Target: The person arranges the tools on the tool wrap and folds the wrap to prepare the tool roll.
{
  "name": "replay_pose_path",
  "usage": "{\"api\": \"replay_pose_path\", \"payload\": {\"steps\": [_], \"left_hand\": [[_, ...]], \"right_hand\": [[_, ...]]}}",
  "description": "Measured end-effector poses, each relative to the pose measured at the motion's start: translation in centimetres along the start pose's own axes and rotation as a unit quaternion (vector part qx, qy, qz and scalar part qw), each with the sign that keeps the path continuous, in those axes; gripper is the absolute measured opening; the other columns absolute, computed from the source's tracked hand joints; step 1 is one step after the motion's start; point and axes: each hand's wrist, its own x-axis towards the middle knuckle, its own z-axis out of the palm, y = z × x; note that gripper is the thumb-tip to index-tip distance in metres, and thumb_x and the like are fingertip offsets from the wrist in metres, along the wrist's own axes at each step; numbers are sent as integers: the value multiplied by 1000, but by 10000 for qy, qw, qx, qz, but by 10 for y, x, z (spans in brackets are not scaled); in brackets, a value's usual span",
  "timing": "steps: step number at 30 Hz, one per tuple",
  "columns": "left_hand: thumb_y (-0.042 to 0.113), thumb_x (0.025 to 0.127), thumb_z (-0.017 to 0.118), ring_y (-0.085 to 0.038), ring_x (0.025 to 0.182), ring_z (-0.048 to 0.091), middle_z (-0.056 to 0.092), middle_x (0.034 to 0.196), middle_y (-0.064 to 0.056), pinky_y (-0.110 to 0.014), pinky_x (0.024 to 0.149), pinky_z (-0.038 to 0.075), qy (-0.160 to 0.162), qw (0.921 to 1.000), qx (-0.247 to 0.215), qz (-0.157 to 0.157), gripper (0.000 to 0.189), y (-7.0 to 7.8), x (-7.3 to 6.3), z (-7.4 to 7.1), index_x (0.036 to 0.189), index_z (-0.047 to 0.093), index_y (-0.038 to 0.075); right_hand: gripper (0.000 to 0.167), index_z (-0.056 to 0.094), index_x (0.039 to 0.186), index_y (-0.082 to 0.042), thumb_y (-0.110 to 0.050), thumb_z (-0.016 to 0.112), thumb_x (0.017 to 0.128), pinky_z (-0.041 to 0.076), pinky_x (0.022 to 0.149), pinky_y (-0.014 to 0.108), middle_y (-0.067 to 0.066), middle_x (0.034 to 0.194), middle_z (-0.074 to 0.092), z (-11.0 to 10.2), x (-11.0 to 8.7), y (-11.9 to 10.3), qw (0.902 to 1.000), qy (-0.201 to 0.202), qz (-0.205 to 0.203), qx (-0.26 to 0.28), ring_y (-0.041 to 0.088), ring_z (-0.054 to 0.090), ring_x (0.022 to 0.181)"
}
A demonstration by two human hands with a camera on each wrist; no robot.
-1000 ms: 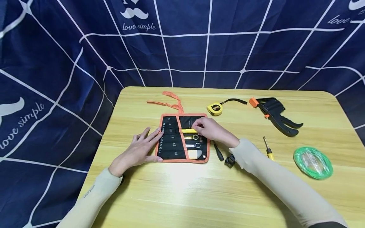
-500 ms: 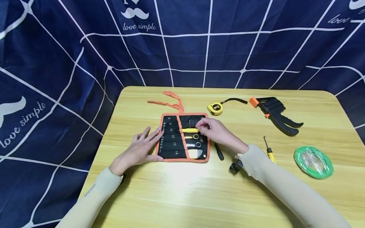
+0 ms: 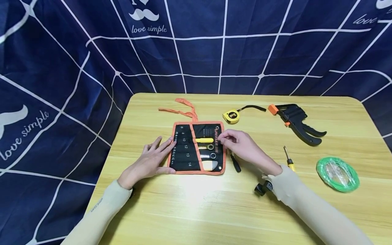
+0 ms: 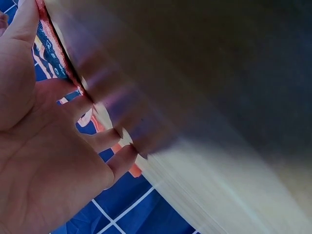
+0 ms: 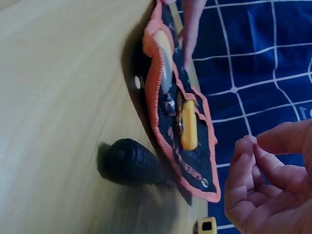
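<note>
A black tool pouch with orange edging (image 3: 185,152) lies spread on the table. My left hand (image 3: 148,160) rests on its left edge with fingers outstretched; the left wrist view shows those fingers (image 4: 105,141) along the edge. In its pockets sit a yellow handle (image 3: 204,140), two ring-ended wrenches (image 3: 210,147) and a light-coloured tool with a grey rounded end (image 3: 210,165). My right hand (image 3: 240,144) hovers by the pouch's right edge, fingers loosely curled and thumb near the index fingertip, holding nothing. Beneath it lies a black-handled screwdriver (image 3: 235,165), partly hidden.
Behind the pouch lie its orange ties (image 3: 193,110) and a yellow tape measure (image 3: 231,116) with a black strap. To the right are a black and orange bar clamp (image 3: 295,124), a yellow-handled screwdriver (image 3: 289,163) and a green coil (image 3: 338,174). A blue curtain (image 3: 202,58) hangs behind the table.
My right hand has left the yellow handle and moved right and slightly toward me, uncovering the pouch's printed lettering. The handle stays in its pocket. My left hand has stayed put.
</note>
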Motion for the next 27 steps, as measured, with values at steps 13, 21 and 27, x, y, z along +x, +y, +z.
{"api": "replay_pose_path", "payload": {"steps": [13,21,27], "left_hand": [[57,94,82,-52,162,15,24,180,-12,-72,109,30,32,10000,-39,25,105,0,-1,2,173,32,9],[57,93,83,-53,161,16,24,179,-13,-72,109,30,49,10000,7,46,105,0,1,1,173,33,9],[58,93,82,-52,162,15,23,180,-12,-72,110,30,5,10000,19,2,106,1,1,0,173,32,9]], "right_hand": [[25,71,129,2,-13,62,111,54,84,26,18,108,74,-20,-43,4,9985,440,-29,338,31,71,95],[32,63,139,7,-9,60,112,60,84,27,19,110,73,-40,-71,15,9909,1028,70,861,19,75,93],[29,64,136,6,-9,63,112,58,80,22,4,107,75,-52,-90,28,9863,1393,70,883,13,73,90]]}}
